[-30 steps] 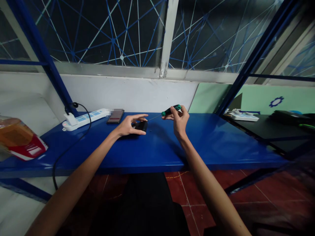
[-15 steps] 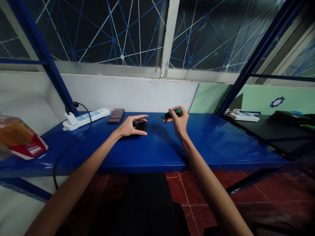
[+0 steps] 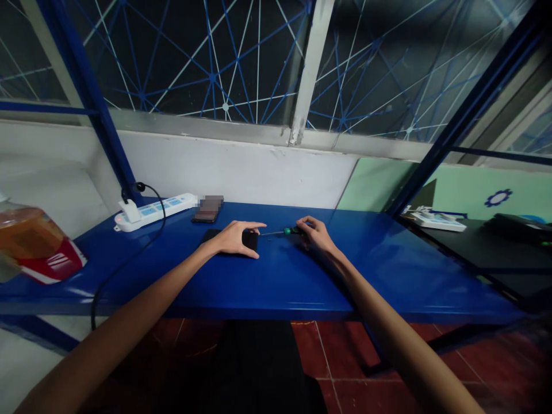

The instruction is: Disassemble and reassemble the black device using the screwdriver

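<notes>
1. I see a big blue table [image 3: 276, 282]. It runs from one side to the other, under a window with blue and white lines.
2. My two arms reach out over the table. They are bare.
3. At the far left there is a clear bag [image 3: 32, 244]. It has something orange and red in it. I cannot tell what the stuff inside is.
4. A white power strip [image 3: 155, 210] lies at the back left of the table. A white plug sits in it, and a black cord [image 3: 125, 261] hangs off the table edge.
5. On the dark shelf to the right lies a flat white thing [image 3: 437, 220]. It is too small for me to tell more.
6. My left hand [image 3: 235, 238] lies flat on a black phone [image 3: 249, 240]. The fingers are spread out and press down on it. They are not closed around it. The phone lies on the table, near the middle.
7. A second phone [image 3: 207, 210] lies near the power strip, behind my left hand. It is apart from both hands.
8. My right hand [image 3: 314, 233] is low on the table, just right of the black phone. The fingers curl on the handle of a green screwdriver [image 3: 287, 231].
9. The screwdriver lies low and flat. Its thin tip points left, at the black phone. I cannot tell if the tip touches it.
10. A tiny dark dot [image 3: 269, 240] sits on the table just below the tip. It is too small for me to tell what it is.
</notes>
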`<state>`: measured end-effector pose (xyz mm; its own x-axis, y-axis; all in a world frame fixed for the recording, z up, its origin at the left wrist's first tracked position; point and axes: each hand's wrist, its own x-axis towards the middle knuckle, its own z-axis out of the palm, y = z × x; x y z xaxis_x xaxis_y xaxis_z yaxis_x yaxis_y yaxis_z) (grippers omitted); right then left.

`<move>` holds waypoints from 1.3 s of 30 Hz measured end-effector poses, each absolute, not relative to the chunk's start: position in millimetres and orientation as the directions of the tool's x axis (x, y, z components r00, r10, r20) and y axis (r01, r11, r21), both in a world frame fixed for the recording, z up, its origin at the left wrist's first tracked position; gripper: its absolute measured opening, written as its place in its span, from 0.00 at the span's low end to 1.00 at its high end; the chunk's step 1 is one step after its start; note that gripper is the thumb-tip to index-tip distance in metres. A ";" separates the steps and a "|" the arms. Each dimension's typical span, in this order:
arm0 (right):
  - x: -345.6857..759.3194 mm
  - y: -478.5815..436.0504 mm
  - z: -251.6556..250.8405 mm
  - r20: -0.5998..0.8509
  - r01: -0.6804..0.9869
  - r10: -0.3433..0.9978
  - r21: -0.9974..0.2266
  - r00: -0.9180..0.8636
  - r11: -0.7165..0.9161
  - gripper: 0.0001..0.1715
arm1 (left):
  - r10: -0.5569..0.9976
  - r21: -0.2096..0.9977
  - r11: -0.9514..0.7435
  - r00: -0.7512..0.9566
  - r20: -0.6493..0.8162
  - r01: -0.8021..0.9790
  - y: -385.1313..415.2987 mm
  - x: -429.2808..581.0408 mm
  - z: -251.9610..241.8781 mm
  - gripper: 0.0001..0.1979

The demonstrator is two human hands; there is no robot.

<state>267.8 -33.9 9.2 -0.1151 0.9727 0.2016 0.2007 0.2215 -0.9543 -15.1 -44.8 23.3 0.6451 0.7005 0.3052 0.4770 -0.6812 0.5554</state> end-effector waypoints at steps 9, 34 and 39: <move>274.3 -17.8 20.6 0.042 0.338 0.961 -0.931 -0.274 0.137 0.25 | 0.734 0.525 -0.656 0.622 0.273 0.543 -25.5 -13.0 20.8 0.45; 280.5 -24.6 15.1 0.282 0.705 0.925 -0.602 -0.253 0.376 0.23 | 0.726 0.458 -0.672 0.640 0.253 0.581 -33.1 -14.0 19.5 0.45; 291.5 -16.4 12.7 0.197 0.643 0.917 -0.662 -0.346 0.385 0.20 | 0.743 0.466 -0.654 0.624 0.243 0.596 -33.5 -12.7 20.9 0.46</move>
<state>291.5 -16.4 12.7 -0.3461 0.9173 0.1970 0.6428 0.3848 -0.6623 -12.7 -33.5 20.9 0.6242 0.7425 0.2428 0.5961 -0.6536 0.4663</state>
